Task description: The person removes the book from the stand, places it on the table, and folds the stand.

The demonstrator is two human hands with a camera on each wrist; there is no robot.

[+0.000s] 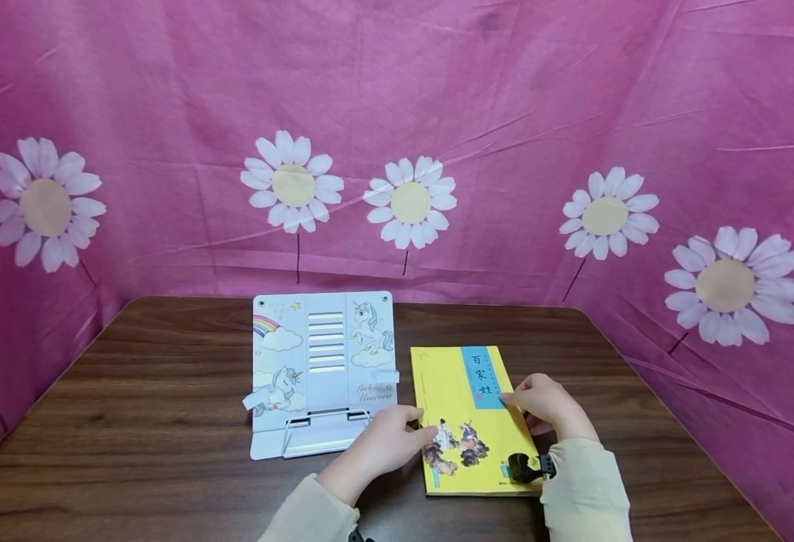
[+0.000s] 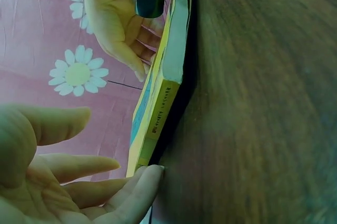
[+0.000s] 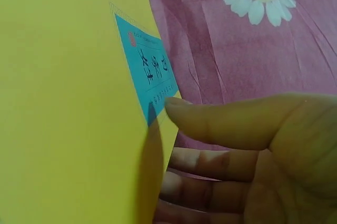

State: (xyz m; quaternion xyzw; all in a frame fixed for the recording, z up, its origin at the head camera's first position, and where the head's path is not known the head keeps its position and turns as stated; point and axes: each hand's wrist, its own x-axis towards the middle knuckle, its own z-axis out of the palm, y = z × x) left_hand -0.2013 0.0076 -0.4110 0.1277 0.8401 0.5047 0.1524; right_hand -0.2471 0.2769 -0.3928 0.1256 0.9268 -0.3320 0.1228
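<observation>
A yellow book [image 1: 460,421] with a blue title panel lies on the table, its spine toward my left hand. My right hand [image 1: 551,406] grips its right edge: the thumb [image 3: 210,124] lies over the cover beside the blue panel, the other fingers bend at the edge and below. At the spine side, my left hand [image 1: 386,440] reaches with loosely extended fingers. In the left wrist view its fingertips [image 2: 150,176] are right at the spine's far end, thumb held apart.
Left of the book stands a white unicorn-print book stand [image 1: 327,354] with slots, side clips and a wire page holder [image 1: 325,433]. The brown wooden table [image 1: 132,421] is backed by a pink cloth [image 1: 505,90] with daisies.
</observation>
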